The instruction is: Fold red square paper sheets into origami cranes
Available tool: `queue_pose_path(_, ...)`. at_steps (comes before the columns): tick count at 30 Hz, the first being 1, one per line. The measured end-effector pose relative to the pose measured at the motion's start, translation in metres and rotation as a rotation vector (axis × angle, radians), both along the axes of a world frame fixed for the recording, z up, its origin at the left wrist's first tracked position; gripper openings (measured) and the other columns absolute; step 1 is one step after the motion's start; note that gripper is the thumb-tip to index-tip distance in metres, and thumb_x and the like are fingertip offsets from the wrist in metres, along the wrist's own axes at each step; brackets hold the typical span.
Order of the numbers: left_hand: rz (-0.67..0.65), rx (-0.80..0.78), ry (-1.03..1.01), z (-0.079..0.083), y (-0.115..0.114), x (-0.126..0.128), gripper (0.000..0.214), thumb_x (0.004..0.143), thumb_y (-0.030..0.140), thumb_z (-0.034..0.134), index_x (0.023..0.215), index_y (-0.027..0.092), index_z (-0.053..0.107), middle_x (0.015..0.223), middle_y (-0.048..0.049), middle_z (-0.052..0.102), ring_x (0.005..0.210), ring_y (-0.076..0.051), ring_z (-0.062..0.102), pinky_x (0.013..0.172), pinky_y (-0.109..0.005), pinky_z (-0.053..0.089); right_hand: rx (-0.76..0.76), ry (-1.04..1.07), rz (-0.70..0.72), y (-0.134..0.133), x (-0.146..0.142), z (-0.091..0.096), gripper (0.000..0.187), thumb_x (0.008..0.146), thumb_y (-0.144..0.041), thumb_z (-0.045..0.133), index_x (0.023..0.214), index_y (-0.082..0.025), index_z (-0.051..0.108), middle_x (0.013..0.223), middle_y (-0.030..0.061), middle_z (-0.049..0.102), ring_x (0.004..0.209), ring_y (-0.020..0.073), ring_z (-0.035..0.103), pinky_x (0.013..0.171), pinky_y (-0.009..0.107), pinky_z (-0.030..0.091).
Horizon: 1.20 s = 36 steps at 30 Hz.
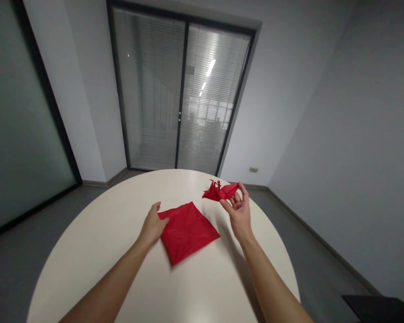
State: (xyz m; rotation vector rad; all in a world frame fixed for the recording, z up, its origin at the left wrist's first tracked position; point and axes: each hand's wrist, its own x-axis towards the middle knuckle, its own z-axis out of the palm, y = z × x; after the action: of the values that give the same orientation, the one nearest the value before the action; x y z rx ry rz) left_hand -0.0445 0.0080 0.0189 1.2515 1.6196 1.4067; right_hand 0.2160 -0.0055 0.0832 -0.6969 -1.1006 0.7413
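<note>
My left hand [154, 224] pinches the left corner of a creased red sheet of paper [190, 233], thumb on top and fingers beneath. The sheet lies at or just above the tabletop; I cannot tell how much of it touches. In my right hand [239, 213] is a red folded paper crane [220, 191], held up off the table by one wing between thumb and fingertips. The crane's wings are spread, and its thin points stick up at the middle. A gap separates the crane from the sheet's upper right edge.
A round cream table [114, 229] lies under both hands. Beyond it stand glass doors [182, 94] with blinds and a pale wall with a socket plate [253, 170]. A frosted panel [23, 116] is at the left, and a dark object [377, 307] at the lower right.
</note>
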Motion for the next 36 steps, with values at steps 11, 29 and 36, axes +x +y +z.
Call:
queue_pose_path(11, -0.578, 0.086, -0.501, 0.032, -0.049, 0.065, 0.056, 0.085, 0.056, 0.064, 0.125, 0.018, 0.055, 0.108, -0.0113, 0.071, 0.087, -0.024, 0.07, 0.075, -0.036, 0.056, 0.306, -0.897, 0.099, -0.034, -0.023, -0.01, 0.077, 0.077, 0.001, 0.05, 0.147, -0.029, 0.039, 0.105, 0.0048, 0.066, 0.105, 0.0224, 0.062, 0.101, 0.046, 0.048)
queue_pose_path(29, -0.471, 0.22, -0.35, 0.029, -0.04, 0.057, 0.035, 0.086, 0.052, 0.064, 0.086, 0.018, 0.074, 0.092, -0.0067, 0.075, 0.096, -0.027, 0.067, 0.093, -0.036, 0.048, 0.385, -1.059, 0.001, -0.032, -0.018, -0.004, 0.031, 0.096, -0.013, 0.053, 0.12, -0.028, 0.065, 0.102, 0.0074, 0.068, 0.097, 0.0238, 0.06, 0.086, 0.043, 0.052)
queue_pose_path(36, -0.431, 0.085, -0.879, 0.026, -0.036, 0.06, 0.041, 0.083, 0.048, 0.069, 0.109, 0.017, 0.069, 0.101, -0.0087, 0.076, 0.095, -0.025, 0.071, 0.086, -0.037, 0.054, 0.34, -1.162, 0.019, -0.033, -0.018, -0.009, 0.035, 0.093, -0.01, 0.051, 0.12, -0.026, 0.064, 0.11, 0.0086, 0.065, 0.102, 0.0241, 0.059, 0.089, 0.042, 0.052)
